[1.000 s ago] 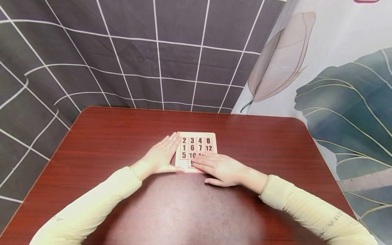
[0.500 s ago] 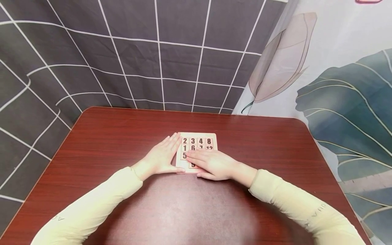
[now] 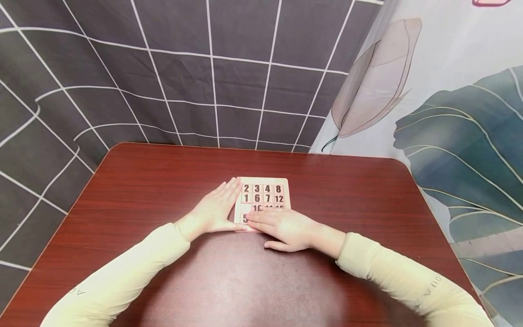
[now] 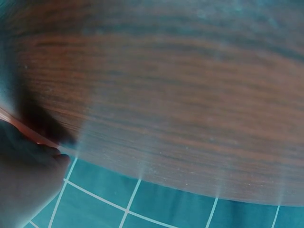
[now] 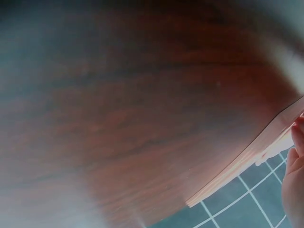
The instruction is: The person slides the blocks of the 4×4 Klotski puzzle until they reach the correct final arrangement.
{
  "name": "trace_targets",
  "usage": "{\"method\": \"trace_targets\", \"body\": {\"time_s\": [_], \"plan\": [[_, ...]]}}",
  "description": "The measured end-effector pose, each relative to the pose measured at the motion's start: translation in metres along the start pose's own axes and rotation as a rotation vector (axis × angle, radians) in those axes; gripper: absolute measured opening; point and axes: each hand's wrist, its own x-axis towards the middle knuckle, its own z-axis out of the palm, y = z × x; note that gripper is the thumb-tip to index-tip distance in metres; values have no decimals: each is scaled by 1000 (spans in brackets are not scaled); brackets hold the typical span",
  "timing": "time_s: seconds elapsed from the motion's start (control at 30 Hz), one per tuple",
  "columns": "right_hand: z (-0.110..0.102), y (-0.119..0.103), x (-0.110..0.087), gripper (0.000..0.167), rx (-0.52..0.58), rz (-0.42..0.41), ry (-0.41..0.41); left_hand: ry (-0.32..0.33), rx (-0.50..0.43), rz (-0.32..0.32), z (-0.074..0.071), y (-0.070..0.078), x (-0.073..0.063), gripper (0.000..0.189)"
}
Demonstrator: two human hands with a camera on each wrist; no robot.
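Note:
A pale number slide puzzle (image 3: 264, 180) with black-numbered tiles lies flat on the table. My left hand (image 3: 212, 210) rests along its left side, fingers straight on the edge and thumb stretched over the lower left corner. Straight fingertips of my right hand (image 3: 288, 228) touch the bottom row, beside the 5 tile (image 3: 245, 218) in the left column. Directly above that tile is a bare slot. The right hand covers most of the bottom row and part of the row above. In the right wrist view, the puzzle's edge (image 5: 237, 164) shows beside the right hand (image 5: 295, 178).
The puzzle lies on a reddish-brown wooden table (image 3: 163, 181). Behind and left of it hangs a dark gridded curtain (image 3: 237, 81). To the right is a white curtain (image 3: 367, 141) printed with large leaves.
The right hand moved up and left over the third row, then back down toward the bottom row. The 5 tile slid down one place into the lower left corner. The left hand stayed still.

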Motion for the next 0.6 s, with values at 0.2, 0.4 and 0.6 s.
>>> {"method": "trace_targets", "body": {"time_s": [0.2,0.4,0.6], "plan": [[-4,2,-1,65,-9,-20,16,-11,1,-3,2,-1,1,123],[-13,18,7,63,18,96,9,-8,10,4,3,-1,0,120],[-11,33,17,61,21,171,-41,-14,7,7,-1,0,0,118]]}}
